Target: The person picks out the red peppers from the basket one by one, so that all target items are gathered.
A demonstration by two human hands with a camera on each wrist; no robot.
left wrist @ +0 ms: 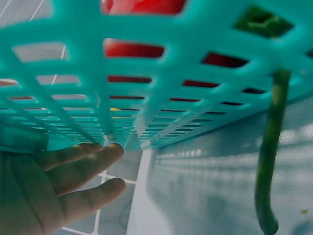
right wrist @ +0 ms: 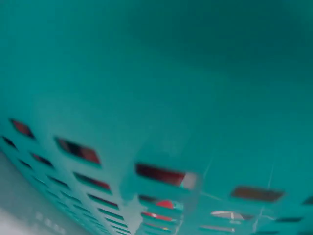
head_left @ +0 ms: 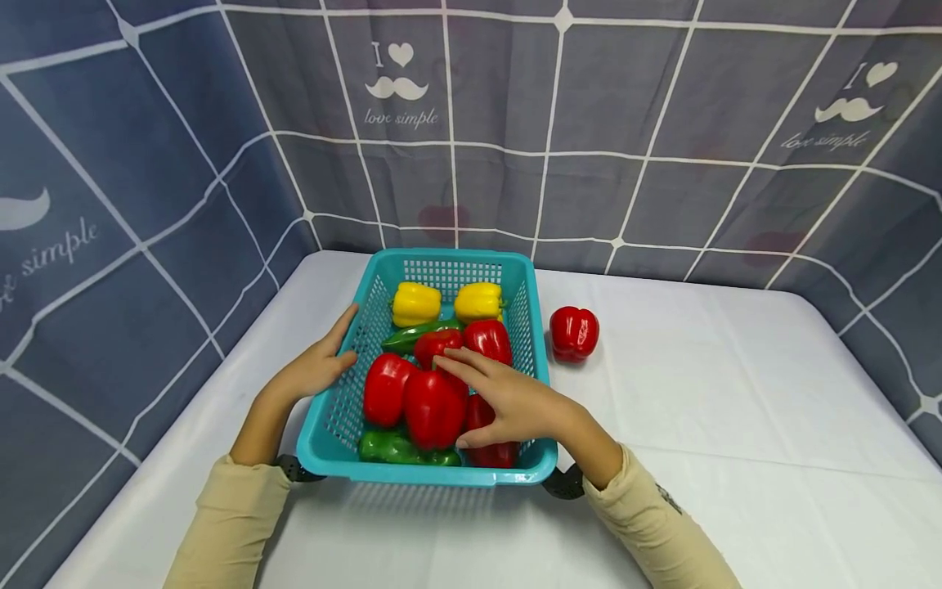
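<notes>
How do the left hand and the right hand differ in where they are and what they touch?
The left hand is outside the basket, fingers straight against its mesh wall; the right hand is inside it, reaching over the near rim. The left hand touches only the basket; the right hand lies on the red peppers, fingers extended. Both hands are open and grip nothing, and both wear beige sleeves.

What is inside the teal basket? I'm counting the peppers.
The teal plastic mesh basket holds two yellow bell peppers, several red ones and two green ones. The right hand covers part of the pile.
</notes>
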